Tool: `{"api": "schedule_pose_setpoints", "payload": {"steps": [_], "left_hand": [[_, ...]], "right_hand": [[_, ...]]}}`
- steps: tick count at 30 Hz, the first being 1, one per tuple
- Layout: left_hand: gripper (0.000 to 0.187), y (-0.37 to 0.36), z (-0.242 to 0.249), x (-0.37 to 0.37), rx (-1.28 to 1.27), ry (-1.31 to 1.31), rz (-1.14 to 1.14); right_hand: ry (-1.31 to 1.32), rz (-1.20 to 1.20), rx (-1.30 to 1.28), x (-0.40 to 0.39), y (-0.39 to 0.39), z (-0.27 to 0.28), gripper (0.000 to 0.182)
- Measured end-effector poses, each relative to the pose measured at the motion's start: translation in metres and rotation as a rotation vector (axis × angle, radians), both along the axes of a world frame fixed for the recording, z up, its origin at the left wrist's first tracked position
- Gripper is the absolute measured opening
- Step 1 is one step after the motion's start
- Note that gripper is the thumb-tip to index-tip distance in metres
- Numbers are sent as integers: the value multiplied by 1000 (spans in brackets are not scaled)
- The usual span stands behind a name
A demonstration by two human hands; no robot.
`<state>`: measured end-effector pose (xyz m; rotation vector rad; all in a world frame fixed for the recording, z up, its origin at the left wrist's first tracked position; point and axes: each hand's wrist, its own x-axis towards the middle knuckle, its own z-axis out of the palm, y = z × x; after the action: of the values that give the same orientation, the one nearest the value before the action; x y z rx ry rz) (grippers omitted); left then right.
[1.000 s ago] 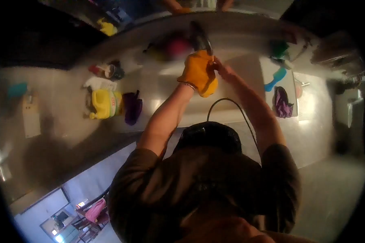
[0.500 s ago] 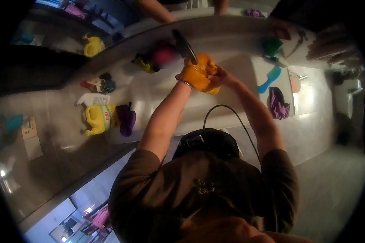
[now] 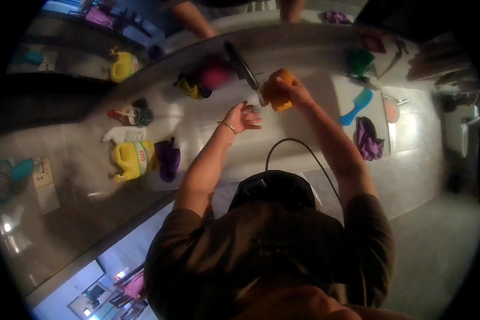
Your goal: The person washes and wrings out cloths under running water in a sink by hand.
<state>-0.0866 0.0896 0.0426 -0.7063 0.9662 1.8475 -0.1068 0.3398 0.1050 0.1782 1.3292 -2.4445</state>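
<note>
- what had changed in that last half second?
- the orange cloth (image 3: 274, 97) had come off the left hand (image 3: 241, 117). earlier it wrapped that hand down to the wrist, partly under the tip of the faucet (image 3: 241, 65), while the right hand (image 3: 300, 94) pinched its edge.
- so where was the cloth by then?
- bunched up, just right of the faucet's tip, held above the pale basin (image 3: 194, 128).
- and each grip?
- the right hand's grip was closed around the cloth, fingers curled over it. the left hand's grip was empty, fingers spread and a little bent, on the near side of the faucet and apart from the cloth.
- did the containers shift?
- not that i saw. well left of the faucet, on the counter (image 3: 85, 154), there was a yellow jug (image 3: 127, 161) beside a white bottle (image 3: 125, 134); their walls hid whatever was inside. near them was a dark cup (image 3: 143, 116) with a pale shape (image 3: 126, 113) in it or across it, too blurred to settle.
- what else was about?
- a purple cloth (image 3: 168, 160) beside the jug, a blurred red-pink thing (image 3: 215, 73) just left of the faucet, and, well to the faucet's right, a blue brush-like thing (image 3: 358, 105) and a mottled purple cloth (image 3: 369, 140), near each other.
</note>
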Motion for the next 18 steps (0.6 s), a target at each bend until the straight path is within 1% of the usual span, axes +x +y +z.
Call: {"api": "schedule_pose_setpoints", "payload": {"steps": [1, 2, 3, 4, 5, 6, 7, 8, 9, 10, 11, 12, 13, 14, 15, 16, 17, 18], "left_hand": [[44, 17, 22, 6, 52, -54, 77], [44, 29, 37, 8, 106, -107, 156], [46, 31, 41, 7, 319, -20, 83], [46, 34, 29, 0, 317, -24, 87], [53, 40, 22, -10, 593, 22, 114], [53, 42, 16, -12, 435, 502, -79], [54, 47, 24, -13, -146, 1203, -403], [55, 51, 28, -15, -587, 1555, -439], [51, 48, 33, -15, -37, 937, -56], [49, 45, 32, -16, 458, 263, 297], [49, 46, 9, -19, 455, 262, 298], [45, 53, -14, -21, 238, 571, 290], [40, 58, -44, -23, 12, 870, 271], [38, 61, -45, -20, -99, 1018, 249], [36, 64, -44, -17, -222, 1157, 237], [35, 72, -8, -10, -75, 810, 368], [34, 81, 32, -6, 68, 458, 483], [33, 86, 50, -4, 203, 97, 585]], "right_hand": [[-2, 1, -5, 1, -8, -7, 36], [7, 26, 121, 3, -18, -14, 35], [15, 52, 249, 5, -28, -17, 34], [11, 56, 247, 11, -38, -13, 34], [140, 66, 294, 20, -50, -6, 35], [269, 76, 340, 27, -60, 2, 36], [265, 81, 338, 34, -70, -1, 36], [664, -106, 581, 40, -80, -4, 35], [868, -188, 692, 42, -83, -7, 34], [1061, -302, 810, 45, -86, -6, 34], [1085, -183, 812, 44, -84, 6, 34], [1104, -62, 810, 44, -83, 14, 34], [1077, -106, 801, 37, -85, -4, 25], [1071, -108, 799, 28, -82, -7, 25], [695, -76, 768, 20, -79, -9, 23], [326, -44, 723, 10, -74, -13, 22], [244, -143, 604, 0, -72, -22, 20], [240, -144, 603, -4, -75, -34, 20]]}}
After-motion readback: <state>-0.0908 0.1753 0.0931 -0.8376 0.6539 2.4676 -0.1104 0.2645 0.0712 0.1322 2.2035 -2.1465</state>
